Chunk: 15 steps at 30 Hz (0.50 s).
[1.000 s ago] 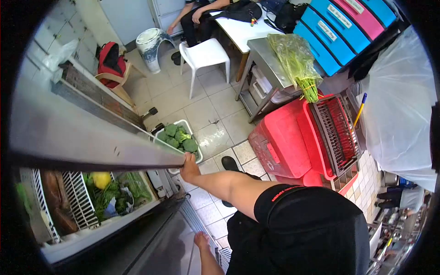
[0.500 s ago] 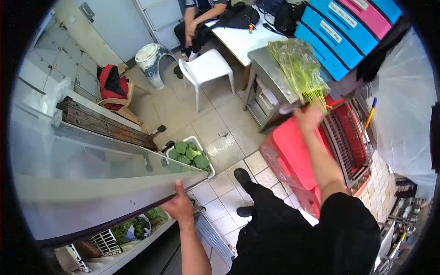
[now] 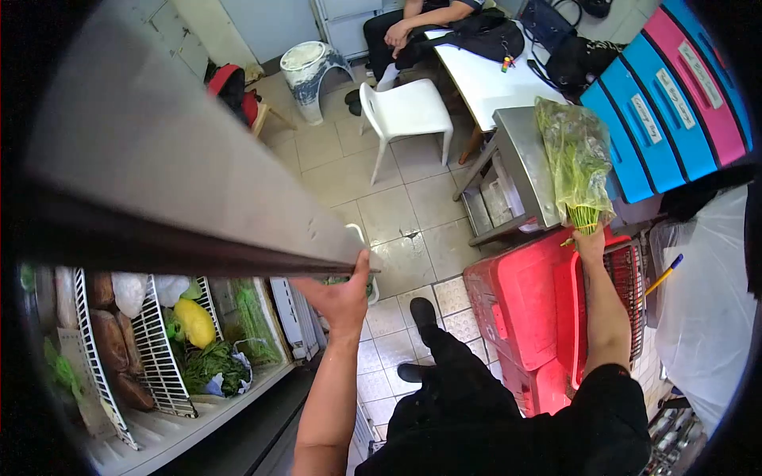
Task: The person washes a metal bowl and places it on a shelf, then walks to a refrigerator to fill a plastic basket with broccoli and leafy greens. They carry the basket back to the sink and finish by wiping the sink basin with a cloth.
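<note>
My left hand (image 3: pixel 341 297) grips the edge of the fridge door (image 3: pixel 262 190), thumb on the near face and the other fingers partly hidden. The door stands partly open, with the fridge interior showing below it. My right hand (image 3: pixel 589 244) is closed around the stems of a bunch of leafy greens (image 3: pixel 584 186) in a clear plastic bag. The bagged greens reach over the edge of a steel table (image 3: pixel 530 155). Inside the fridge are a yellow fruit or vegetable (image 3: pixel 195 323), leafy herbs (image 3: pixel 218 369) and white wire racks (image 3: pixel 159 353).
Red bins (image 3: pixel 516 293) stand below my right arm, beside a red crate (image 3: pixel 623 278). A white chair (image 3: pixel 409 109) stands ahead, near a seated person (image 3: pixel 413 28). Blue and pink drawers (image 3: pixel 643 111) are at right. A white basket (image 3: pixel 357 232) is mostly behind the door.
The fridge door has swung wider with my left hand on it, revealing more of the shelves. My view has shifted. My right hand still holds the greens.
</note>
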### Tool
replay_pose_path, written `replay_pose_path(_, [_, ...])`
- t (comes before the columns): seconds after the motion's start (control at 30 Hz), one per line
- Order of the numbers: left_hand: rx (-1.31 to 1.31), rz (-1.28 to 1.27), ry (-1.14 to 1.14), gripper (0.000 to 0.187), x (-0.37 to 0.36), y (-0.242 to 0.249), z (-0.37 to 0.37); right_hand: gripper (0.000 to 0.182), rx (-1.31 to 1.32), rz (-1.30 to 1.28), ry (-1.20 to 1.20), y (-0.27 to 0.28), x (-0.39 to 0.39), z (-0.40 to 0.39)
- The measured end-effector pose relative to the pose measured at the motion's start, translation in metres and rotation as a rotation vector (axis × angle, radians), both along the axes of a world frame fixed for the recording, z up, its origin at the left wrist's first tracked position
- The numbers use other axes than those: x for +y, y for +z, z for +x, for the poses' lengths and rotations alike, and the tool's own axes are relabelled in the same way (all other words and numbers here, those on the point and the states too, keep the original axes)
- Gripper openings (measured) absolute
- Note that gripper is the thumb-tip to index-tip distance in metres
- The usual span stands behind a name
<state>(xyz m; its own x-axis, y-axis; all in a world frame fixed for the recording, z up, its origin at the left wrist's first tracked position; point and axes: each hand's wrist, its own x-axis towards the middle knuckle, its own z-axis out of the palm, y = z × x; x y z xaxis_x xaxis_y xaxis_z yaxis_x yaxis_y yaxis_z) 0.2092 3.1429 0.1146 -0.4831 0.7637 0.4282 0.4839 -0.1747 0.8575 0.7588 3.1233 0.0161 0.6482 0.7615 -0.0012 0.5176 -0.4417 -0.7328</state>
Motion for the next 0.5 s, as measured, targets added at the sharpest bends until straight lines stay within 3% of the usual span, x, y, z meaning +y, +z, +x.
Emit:
replay_pose_path(0.03, [0.010,-0.075,0.021,0.091,0.006,-0.008,0.001,0.043,-0.116,0.039,0.059,0.007,-0.004,-0.014])
replay_pose_path(0.1, [0.085,-0.086,0.029,0.095,0.020,-0.007,0.000,0.048,0.428,0.375,0.159,0.006,-0.012,-0.044])
replay_pose_path(0.17, [0.104,-0.029,0.072,0.093,0.042,0.005,0.003,0.063,0.213,0.377,0.148,-0.006,-0.037,-0.066])
replay_pose_path(0.2, [0.104,0.005,0.071,0.092,0.040,0.008,0.016,0.072,-0.013,0.311,0.187,-0.032,-0.092,-0.049])
replay_pose_path(0.3, [0.045,0.041,0.043,0.093,0.056,0.005,0.019,0.051,-0.083,0.138,0.142,0.017,-0.107,-0.131])
replay_pose_path(0.33, [0.002,0.047,0.049,0.091,0.063,0.007,0.023,0.057,-0.117,0.074,0.238,0.015,-0.128,-0.133])
replay_pose_path(0.37, [-0.002,0.060,0.064,0.091,0.070,0.007,0.024,0.067,-0.083,0.025,0.293,0.005,-0.148,-0.131])
replay_pose_path(0.5, [0.185,0.137,0.121,0.063,0.088,-0.003,0.027,0.061,0.077,-0.146,0.484,0.044,-0.169,-0.199])
